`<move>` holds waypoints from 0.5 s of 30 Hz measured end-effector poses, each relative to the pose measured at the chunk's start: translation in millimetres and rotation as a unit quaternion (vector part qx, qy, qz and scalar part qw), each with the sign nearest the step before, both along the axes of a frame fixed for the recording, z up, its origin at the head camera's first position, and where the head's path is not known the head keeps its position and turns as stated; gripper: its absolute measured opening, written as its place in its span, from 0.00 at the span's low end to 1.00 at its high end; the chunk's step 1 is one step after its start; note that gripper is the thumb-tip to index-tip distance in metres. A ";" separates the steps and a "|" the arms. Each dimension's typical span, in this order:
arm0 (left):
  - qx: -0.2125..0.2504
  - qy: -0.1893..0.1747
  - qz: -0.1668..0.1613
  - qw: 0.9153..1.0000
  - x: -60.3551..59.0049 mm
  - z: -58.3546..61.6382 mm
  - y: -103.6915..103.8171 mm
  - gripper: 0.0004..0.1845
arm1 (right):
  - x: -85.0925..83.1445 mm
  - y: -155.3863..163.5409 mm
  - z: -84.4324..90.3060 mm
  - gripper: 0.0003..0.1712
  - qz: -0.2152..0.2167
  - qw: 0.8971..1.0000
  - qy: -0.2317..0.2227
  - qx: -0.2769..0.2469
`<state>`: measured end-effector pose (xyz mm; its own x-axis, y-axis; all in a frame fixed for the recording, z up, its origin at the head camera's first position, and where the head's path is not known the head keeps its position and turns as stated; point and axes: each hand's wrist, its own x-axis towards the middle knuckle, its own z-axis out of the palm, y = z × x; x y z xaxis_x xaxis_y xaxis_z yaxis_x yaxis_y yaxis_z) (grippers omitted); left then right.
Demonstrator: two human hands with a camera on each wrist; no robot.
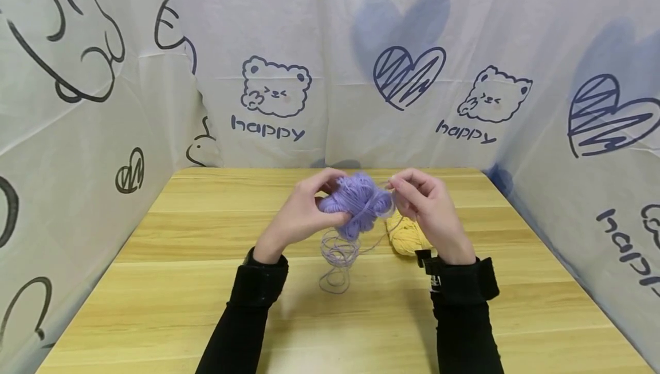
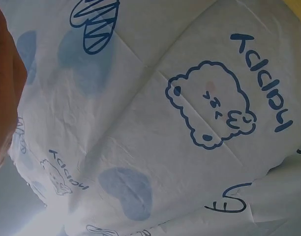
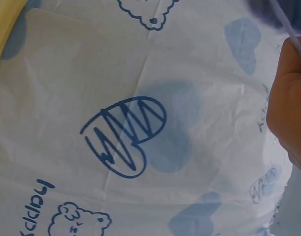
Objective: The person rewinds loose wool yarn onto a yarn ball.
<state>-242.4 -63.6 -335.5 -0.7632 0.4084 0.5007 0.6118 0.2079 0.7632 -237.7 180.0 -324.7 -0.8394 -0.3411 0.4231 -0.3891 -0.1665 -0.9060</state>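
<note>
A ball of purple yarn (image 1: 359, 202) is held above the table by my left hand (image 1: 304, 211), thumb in front and fingers behind. Just right of the ball, my right hand (image 1: 428, 205) pinches a strand of the same yarn between thumb and fingertips. Loose loops of purple yarn (image 1: 339, 254) show below the ball, and a strand runs from them up toward the right hand. In the right wrist view, a blurred part of the purple ball and a taut strand appear beside the right hand (image 3: 290, 98). Only the edge of the left hand (image 2: 5, 83) shows in the left wrist view.
A yellow ball of yarn (image 1: 407, 236) lies on the wooden table (image 1: 180, 305), partly behind the right hand and wrist. White curtains (image 1: 340, 36) printed with hearts and bears hang behind the table and on both sides. Black bands (image 1: 466, 279) circle both wrists.
</note>
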 end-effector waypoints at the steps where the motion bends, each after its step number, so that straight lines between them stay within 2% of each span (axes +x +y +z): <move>1: 0.004 0.003 0.018 1.000 -0.5 -0.3 0.7 0.29 | 2.3 -0.7 0.8 0.07 -0.002 1.000 0.013 0.011; 4: 0.033 0.003 0.069 0.997 -0.6 -0.3 2.1 0.29 | 9.4 -4.4 2.6 0.08 -0.017 0.997 0.037 0.063; 7: 0.077 0.009 0.109 0.991 -0.5 -0.3 3.3 0.29 | 14.1 -10.3 3.3 0.10 -0.022 0.992 0.035 0.120; 11: 0.126 0.021 0.142 0.982 -1.0 -0.6 4.3 0.28 | 13.3 -20.0 1.4 0.10 0.011 0.985 0.037 0.170; 15: 0.169 0.022 0.155 0.973 -1.3 -0.2 5.4 0.28 | 7.8 -28.1 -3.7 0.08 0.051 0.977 0.049 0.201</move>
<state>-243.8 -58.2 -335.8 -0.7981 -0.0312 0.6017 0.5937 0.1298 0.7942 -229.9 151.9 -328.4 -0.7548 -0.5754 0.3149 -0.4778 0.1534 -0.8650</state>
